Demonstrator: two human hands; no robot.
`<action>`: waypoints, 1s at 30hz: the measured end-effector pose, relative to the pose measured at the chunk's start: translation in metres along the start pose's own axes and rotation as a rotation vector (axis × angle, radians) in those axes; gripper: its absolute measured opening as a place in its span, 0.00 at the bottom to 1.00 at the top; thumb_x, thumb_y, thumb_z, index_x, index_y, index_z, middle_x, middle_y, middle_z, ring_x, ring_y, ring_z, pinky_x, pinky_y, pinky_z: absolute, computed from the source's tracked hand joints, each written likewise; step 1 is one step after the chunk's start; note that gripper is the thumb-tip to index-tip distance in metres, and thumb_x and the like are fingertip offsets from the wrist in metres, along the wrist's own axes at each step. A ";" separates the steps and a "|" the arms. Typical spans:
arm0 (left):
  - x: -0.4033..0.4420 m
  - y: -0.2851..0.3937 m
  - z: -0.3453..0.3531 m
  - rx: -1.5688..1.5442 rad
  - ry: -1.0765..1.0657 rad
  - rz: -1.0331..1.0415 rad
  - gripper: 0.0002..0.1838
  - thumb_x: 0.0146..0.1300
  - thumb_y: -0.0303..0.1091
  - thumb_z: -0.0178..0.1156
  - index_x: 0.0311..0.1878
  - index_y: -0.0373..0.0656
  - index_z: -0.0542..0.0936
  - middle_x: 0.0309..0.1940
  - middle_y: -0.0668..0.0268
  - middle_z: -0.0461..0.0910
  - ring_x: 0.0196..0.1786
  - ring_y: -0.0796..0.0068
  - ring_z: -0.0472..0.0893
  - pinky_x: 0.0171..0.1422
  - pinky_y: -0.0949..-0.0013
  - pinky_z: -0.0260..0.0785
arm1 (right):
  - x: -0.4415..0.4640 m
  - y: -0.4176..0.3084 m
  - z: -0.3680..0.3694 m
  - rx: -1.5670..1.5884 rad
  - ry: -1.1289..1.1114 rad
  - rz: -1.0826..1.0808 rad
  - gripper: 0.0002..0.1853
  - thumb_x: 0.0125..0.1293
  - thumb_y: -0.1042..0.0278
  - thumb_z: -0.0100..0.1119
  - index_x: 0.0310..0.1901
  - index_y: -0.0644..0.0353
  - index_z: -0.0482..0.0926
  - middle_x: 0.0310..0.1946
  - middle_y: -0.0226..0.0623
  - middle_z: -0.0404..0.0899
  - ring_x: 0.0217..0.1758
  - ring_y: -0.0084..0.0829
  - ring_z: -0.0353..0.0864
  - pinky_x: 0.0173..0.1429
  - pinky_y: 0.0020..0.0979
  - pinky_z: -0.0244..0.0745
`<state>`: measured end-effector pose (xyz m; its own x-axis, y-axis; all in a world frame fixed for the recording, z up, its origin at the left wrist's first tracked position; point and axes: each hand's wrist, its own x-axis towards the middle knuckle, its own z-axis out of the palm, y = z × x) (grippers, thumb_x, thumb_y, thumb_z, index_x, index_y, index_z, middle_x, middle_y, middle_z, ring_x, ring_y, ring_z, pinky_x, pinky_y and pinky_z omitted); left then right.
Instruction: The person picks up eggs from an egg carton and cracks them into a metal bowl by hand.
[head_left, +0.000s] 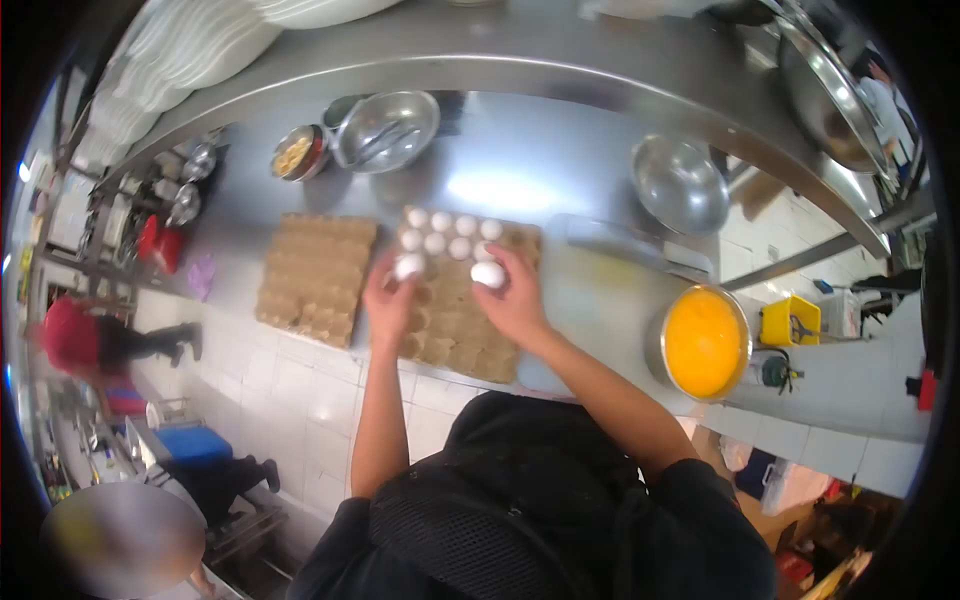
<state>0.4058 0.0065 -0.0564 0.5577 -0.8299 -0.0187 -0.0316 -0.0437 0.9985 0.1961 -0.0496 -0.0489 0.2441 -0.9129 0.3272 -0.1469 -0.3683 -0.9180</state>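
My left hand (390, 300) has its fingers closed around a white egg (409, 266) over the left part of a brown egg tray (450, 325). In my right hand (515, 300) is another white egg (488, 275), held between thumb and fingers above the same tray. Several white eggs (459, 248) sit in the tray's far rows, while its near cups hold no eggs. To the left lies a second brown tray (315, 275) with no eggs showing. A metal bowl of orange-yellow liquid (704, 343) stands to the right.
Metal bowls (388, 130) and a small bowl of yellowish pieces (297, 155) stand at the back. Another steel bowl (680, 185) is at the back right, near a translucent board (610, 290). A shelf edge (450, 62) crosses above. Two people are at the left.
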 end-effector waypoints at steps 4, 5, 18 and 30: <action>-0.030 -0.002 0.030 -0.655 -0.149 -0.158 0.26 0.71 0.29 0.59 0.70 0.32 0.71 0.60 0.55 0.79 0.62 0.64 0.80 0.71 0.59 0.73 | -0.054 -0.035 -0.112 0.302 0.234 0.206 0.24 0.64 0.85 0.63 0.59 0.58 0.69 0.58 0.40 0.67 0.54 0.32 0.80 0.51 0.32 0.84; -0.040 0.008 0.050 -0.680 -0.275 -0.167 0.27 0.69 0.30 0.61 0.69 0.31 0.70 0.61 0.54 0.78 0.65 0.66 0.77 0.74 0.57 0.70 | -0.068 -0.040 -0.141 0.245 0.281 0.220 0.24 0.64 0.85 0.63 0.59 0.58 0.69 0.58 0.40 0.67 0.54 0.32 0.80 0.51 0.32 0.84; -0.211 0.076 0.335 -0.335 -1.296 -0.293 0.32 0.64 0.13 0.63 0.72 0.37 0.69 0.67 0.61 0.75 0.64 0.69 0.80 0.70 0.67 0.73 | -0.145 -0.096 -0.328 -0.712 0.438 -0.239 0.24 0.71 0.72 0.63 0.66 0.63 0.70 0.59 0.55 0.76 0.59 0.47 0.80 0.59 0.42 0.77; -0.208 0.077 0.342 -0.325 -1.136 -0.256 0.23 0.69 0.19 0.61 0.67 0.38 0.76 0.63 0.62 0.79 0.64 0.70 0.79 0.72 0.66 0.71 | -0.156 -0.059 -0.366 0.600 0.730 0.528 0.20 0.73 0.69 0.63 0.63 0.59 0.73 0.45 0.34 0.81 0.41 0.21 0.81 0.43 0.24 0.77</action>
<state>0.0032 -0.0143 0.0073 -0.5347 -0.8404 -0.0885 0.2742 -0.2716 0.9225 -0.1842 0.0502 0.0357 -0.3712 -0.8885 -0.2697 0.4756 0.0676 -0.8771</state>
